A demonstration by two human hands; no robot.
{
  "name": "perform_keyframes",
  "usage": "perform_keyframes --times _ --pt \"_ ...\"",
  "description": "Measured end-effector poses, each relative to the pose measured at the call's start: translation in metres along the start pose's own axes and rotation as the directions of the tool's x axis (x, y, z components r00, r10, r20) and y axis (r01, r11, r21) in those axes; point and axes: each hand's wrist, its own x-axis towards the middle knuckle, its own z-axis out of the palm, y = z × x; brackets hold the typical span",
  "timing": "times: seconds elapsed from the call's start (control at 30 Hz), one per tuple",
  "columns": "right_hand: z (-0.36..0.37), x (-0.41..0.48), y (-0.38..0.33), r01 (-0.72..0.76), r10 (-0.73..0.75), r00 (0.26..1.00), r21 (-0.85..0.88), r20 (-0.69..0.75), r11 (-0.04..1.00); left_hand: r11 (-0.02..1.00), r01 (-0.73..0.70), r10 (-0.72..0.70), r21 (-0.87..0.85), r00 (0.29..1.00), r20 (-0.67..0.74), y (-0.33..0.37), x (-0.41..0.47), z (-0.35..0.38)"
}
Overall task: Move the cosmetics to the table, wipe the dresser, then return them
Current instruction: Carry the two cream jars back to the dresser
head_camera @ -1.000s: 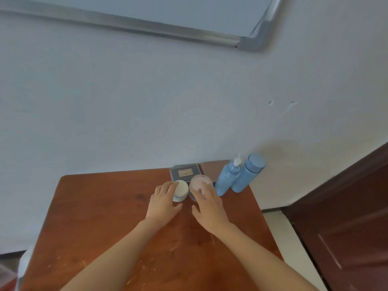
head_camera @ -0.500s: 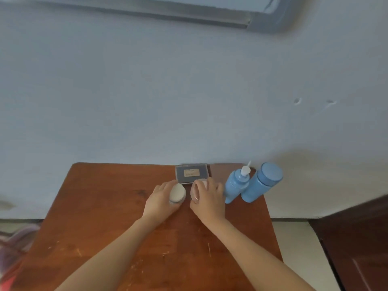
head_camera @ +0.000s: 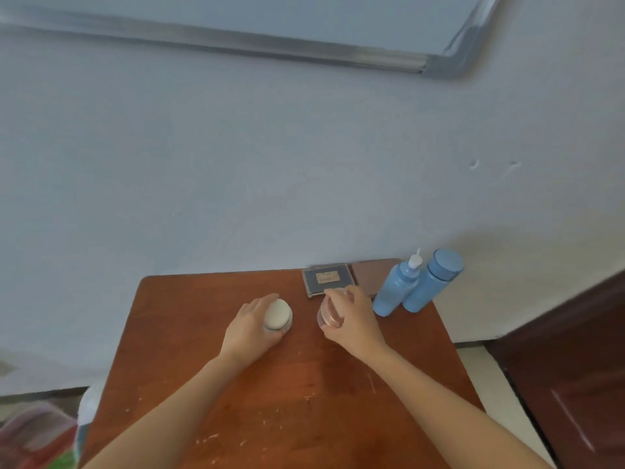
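Observation:
My left hand (head_camera: pixel 248 328) grips a small white jar (head_camera: pixel 278 315), tilted so its lid faces me, above the brown wooden dresser top (head_camera: pixel 189 333). My right hand (head_camera: pixel 351 318) holds a pink round jar (head_camera: pixel 328 313), also tilted and off the surface. Behind them a dark flat compact with a label (head_camera: pixel 327 279) lies by the wall, with a brownish flat case (head_camera: pixel 373 274) to its right. Two light blue bottles stand at the back right: one with a white nozzle (head_camera: pixel 395 289), one with a wide blue cap (head_camera: pixel 431 282).
The wall rises right behind the dresser, with a framed board (head_camera: pixel 439 59) high up. A dark wooden door (head_camera: pixel 575 360) is at the right, with pale floor (head_camera: pixel 500 401) between. Colourful fabric (head_camera: pixel 37 438) shows at the lower left.
Both hands have closed round the two jars, lifted and tilted them, and drawn them toward me and apart. The camera view has shifted.

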Motion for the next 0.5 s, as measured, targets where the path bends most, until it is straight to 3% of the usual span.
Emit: perform_keyframes --times 0.2,0.5 --pt "-0.003 -0.059 -0.036 -0.202 0.225 0.956 0.134 -0.190 0.970 0.971 -0.232 0.236 -0.051 0.965 0.114 -0.007 -0.011 -0.029" --pt "0.000 -0.201 -0.074 -0.432 0.482 0.776 0.213 -0.407 0.876 0.848 -0.492 0.530 -0.197 0.781 0.330 0.024 -0.074 -0.030"
